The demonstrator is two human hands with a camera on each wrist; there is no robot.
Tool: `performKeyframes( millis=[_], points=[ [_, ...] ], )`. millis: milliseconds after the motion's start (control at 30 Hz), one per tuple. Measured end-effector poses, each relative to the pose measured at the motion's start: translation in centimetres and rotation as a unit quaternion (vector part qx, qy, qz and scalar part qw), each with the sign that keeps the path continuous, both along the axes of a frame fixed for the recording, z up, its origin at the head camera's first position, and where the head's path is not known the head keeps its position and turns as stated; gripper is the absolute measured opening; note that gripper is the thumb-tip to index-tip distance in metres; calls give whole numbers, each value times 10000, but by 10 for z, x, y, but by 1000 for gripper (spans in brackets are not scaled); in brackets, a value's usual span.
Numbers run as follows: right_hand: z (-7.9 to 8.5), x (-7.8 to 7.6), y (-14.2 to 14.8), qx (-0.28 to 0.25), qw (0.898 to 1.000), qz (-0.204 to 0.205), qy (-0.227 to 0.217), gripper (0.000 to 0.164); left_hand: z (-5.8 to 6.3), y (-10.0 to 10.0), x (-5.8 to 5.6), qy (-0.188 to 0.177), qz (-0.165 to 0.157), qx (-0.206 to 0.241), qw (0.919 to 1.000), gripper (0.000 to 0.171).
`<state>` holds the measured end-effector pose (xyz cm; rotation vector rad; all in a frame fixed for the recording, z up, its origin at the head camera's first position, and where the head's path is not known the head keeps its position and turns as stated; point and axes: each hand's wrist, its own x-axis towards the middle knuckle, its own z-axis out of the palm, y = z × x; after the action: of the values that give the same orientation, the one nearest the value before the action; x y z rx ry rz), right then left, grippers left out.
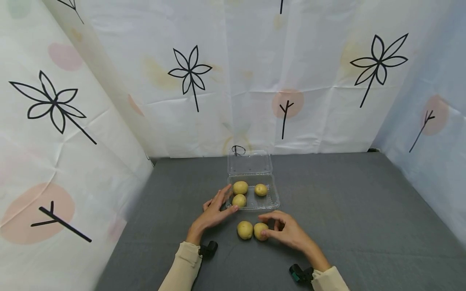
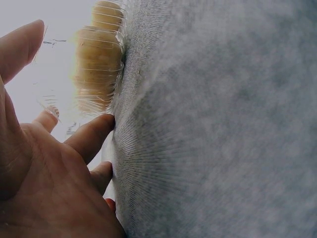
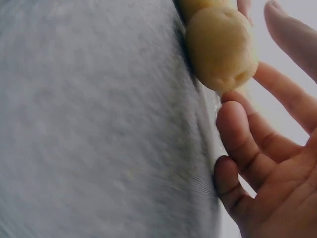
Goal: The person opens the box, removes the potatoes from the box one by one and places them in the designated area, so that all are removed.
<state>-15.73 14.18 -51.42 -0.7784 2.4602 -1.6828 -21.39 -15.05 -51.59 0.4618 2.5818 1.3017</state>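
inventory: five round yellow produce pieces (image 1: 245,230), exact type not discernible. one clear hinged plastic container (image 1: 255,203) sits at the centre of the head view, its single lid (image 1: 250,162) raised; it holds three pieces, two left, one right. two pieces lie side by side at lower centre. left hand (image 1: 216,211): unclenched, at the container's left side. right hand (image 1: 285,231): grasping the right-hand loose piece (image 1: 260,232).
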Motion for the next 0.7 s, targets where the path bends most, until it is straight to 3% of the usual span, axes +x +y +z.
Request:
performKeyframes(
  millis=[167,300,533,700],
  points=[
    [8,-3,7,-337,9985,-388,185,28,1,0,0,-16,-35,54,10000,81],
    [16,-11,11,-408,9944,-765,605,18,2,-1,0,-13,-38,47,10000,81],
    [20,-34,9,259,9821,-1527,1075,29,1,-1,-1,2,-35,34,10000,82],
    [15,-49,4,785,9762,-1631,1195,38,1,-1,0,-2,-83,58,9999,81]
  ],
)
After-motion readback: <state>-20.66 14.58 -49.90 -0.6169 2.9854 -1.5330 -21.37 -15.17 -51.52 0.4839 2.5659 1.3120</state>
